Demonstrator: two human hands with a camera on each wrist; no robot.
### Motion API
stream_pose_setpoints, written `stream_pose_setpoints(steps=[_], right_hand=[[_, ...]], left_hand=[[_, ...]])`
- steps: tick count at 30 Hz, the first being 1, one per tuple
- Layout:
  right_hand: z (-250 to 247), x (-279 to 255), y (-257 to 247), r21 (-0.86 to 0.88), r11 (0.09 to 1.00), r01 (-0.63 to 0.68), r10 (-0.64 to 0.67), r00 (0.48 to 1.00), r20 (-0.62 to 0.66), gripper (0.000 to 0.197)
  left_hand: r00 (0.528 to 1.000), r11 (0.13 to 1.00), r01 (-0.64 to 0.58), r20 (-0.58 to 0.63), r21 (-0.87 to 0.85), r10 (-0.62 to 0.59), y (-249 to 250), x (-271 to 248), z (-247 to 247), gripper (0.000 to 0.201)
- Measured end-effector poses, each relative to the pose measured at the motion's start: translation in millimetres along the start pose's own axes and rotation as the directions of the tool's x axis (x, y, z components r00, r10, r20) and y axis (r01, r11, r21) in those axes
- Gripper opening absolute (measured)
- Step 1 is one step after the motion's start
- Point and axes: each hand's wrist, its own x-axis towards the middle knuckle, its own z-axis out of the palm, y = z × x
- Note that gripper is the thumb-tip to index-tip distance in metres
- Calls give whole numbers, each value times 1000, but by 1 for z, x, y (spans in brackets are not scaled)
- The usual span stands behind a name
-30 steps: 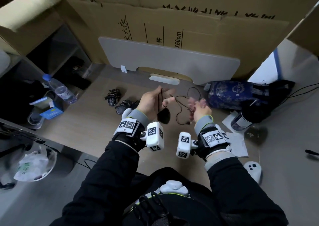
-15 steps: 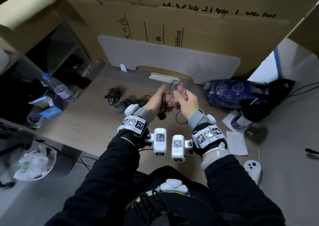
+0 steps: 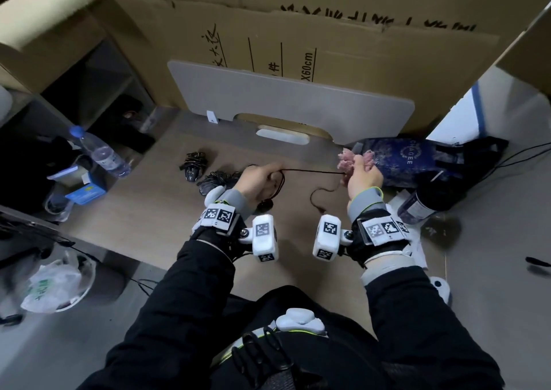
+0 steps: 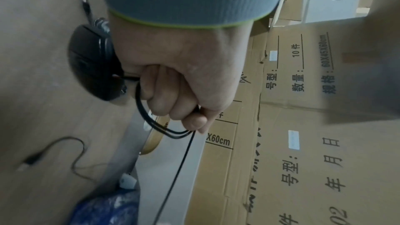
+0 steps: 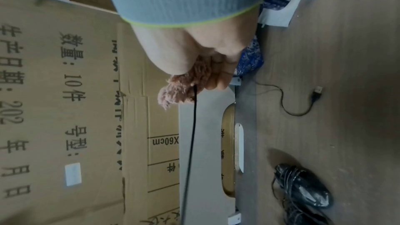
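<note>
A black mouse cable (image 3: 310, 171) runs taut between my two hands above the wooden desk (image 3: 134, 211). My left hand (image 3: 262, 176) grips several loops of the cable (image 4: 179, 165), and the black mouse (image 4: 93, 67) hangs just under its fist (image 4: 173, 81). My right hand (image 3: 362, 175) grips a pink fluffy cloth (image 3: 347, 161) with the cable running into it; in the right wrist view the cable (image 5: 190, 143) leaves the cloth (image 5: 184, 90) below the fingers. The cable's free end with its USB plug (image 3: 320, 209) lies on the desk between my wrists.
Two more black mice with wound cables (image 3: 193, 167) (image 3: 217, 179) lie left of my left hand. A water bottle (image 3: 98, 154) stands at the left, a blue bag (image 3: 408, 163) and a dark bottle (image 3: 423, 202) at the right. A grey board (image 3: 286, 103) leans on cardboard boxes behind.
My hands, close together half a second ago, have moved apart. The right hand has slid the cloth rightward along the cable, which now stretches straight between them.
</note>
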Motion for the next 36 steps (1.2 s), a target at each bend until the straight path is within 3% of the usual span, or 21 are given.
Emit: stream_pose_setpoints(steps=[4, 7, 10, 13, 16, 18, 20, 22, 24, 26, 30, 32, 36], right_hand=[[3, -12, -1, -107, 994, 20, -6, 992, 127, 43], [4, -30, -6, -114, 993, 19, 22, 935, 353, 26], [7, -44, -10, -179, 971, 156, -33, 835, 549, 27], [13, -52, -22, -82, 965, 251, -150, 777, 612, 21], [18, -54, -29, -7, 956, 294, -232, 770, 594, 13], [18, -54, -30, 13, 952, 305, -260, 788, 559, 16], [17, -53, -29, 20, 959, 283, -252, 818, 516, 22], [17, -51, -26, 39, 972, 230, -221, 853, 473, 23], [16, -46, -26, 11, 976, 218, -203, 886, 416, 25], [14, -35, -23, -29, 976, 214, -190, 917, 352, 30], [-1, -3, -8, -48, 992, 115, -107, 984, 146, 48], [-7, 4, -6, -94, 993, 74, -68, 995, 71, 47], [-2, 2, 0, -155, 987, 38, -24, 996, 89, 50]], left_hand=[[995, 961, -42, 79, -273, 66, 15, -6, 10, 42], [989, 885, 33, 145, -465, 39, 23, -7, 11, 58], [993, 859, 85, 116, -506, -31, 20, -3, 13, 70], [997, 901, 72, 27, -427, -67, 10, 4, 24, 71], [999, 990, 32, -25, -135, -36, 3, 2, 36, 54], [999, 1000, 11, 34, 14, -12, 7, -5, 44, 47], [998, 990, -13, 61, 139, 5, 13, -9, 48, 50], [1000, 978, 22, -3, 208, -22, 16, -11, 49, 59], [998, 963, 19, 50, 267, -33, 15, -13, 48, 64], [993, 956, -3, 115, 293, -32, 10, -11, 43, 57], [998, 967, 28, 56, 252, -43, 2, -9, 15, 50], [998, 984, 38, 50, 176, -48, 1, -10, 8, 50], [996, 998, 26, 84, -51, -22, 15, -11, 15, 44]])
